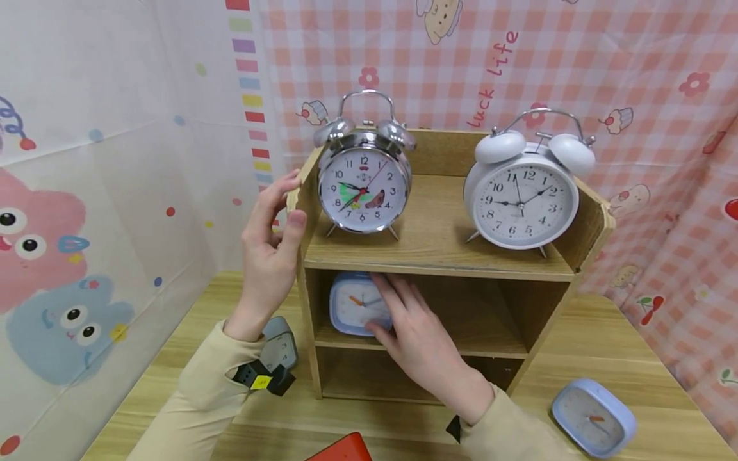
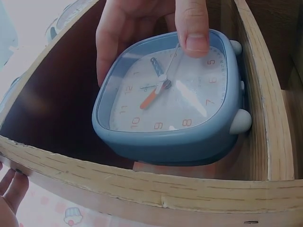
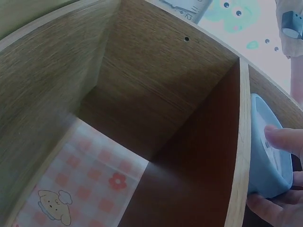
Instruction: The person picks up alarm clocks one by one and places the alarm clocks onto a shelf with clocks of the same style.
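A small wooden shelf unit [image 1: 429,253] stands on the table. My left hand [image 1: 268,259] grips the upper edge of its left side panel, thumb in front and fingers behind. In the middle compartment, at the left end, a light blue alarm clock [image 1: 348,304] stands upright, its dial facing out. My right hand [image 1: 418,336] holds this clock by its right side, with the thumb on the dial, as the left wrist view of the clock [image 2: 142,120] shows. In the right wrist view, fingers also wrap the blue clock's [image 3: 266,175] edge.
On the top shelf stand a silver twin-bell alarm clock [image 1: 364,192] and a white one [image 1: 521,205]. A grey-blue clock [image 1: 279,346] lies left of the unit; another light blue clock [image 1: 594,417] lies at right. A red object [image 1: 343,449] shows at the front edge.
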The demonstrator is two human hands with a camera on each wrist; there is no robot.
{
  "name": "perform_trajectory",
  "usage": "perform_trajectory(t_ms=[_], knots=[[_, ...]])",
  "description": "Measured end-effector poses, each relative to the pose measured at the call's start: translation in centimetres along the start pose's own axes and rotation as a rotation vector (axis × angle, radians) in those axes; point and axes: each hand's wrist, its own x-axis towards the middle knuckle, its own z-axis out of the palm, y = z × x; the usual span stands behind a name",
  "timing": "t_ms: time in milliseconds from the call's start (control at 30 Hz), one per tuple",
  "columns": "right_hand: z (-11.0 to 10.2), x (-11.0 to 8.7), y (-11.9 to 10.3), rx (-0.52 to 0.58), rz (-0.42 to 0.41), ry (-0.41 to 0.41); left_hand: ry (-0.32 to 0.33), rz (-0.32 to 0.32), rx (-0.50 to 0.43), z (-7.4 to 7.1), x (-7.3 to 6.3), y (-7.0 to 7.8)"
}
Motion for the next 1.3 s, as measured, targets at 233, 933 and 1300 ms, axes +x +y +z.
perform_trajectory(t_ms=[233,933,1300], knots=[[0.2,0.1,-0.2,0.001,0.025,-0.021,0.006,0.002,-0.011,0.0,0.0,-0.2],[-0.2,0.0,-0.3,0.007,0.014,-0.046,0.009,0.004,-0.001,-0.3,-0.1,-0.1],[-2.4,-2.7,0.4,-0.022,-0.063,-0.003,0.001,-0.015,-0.011,-0.2,0.0,0.0]])
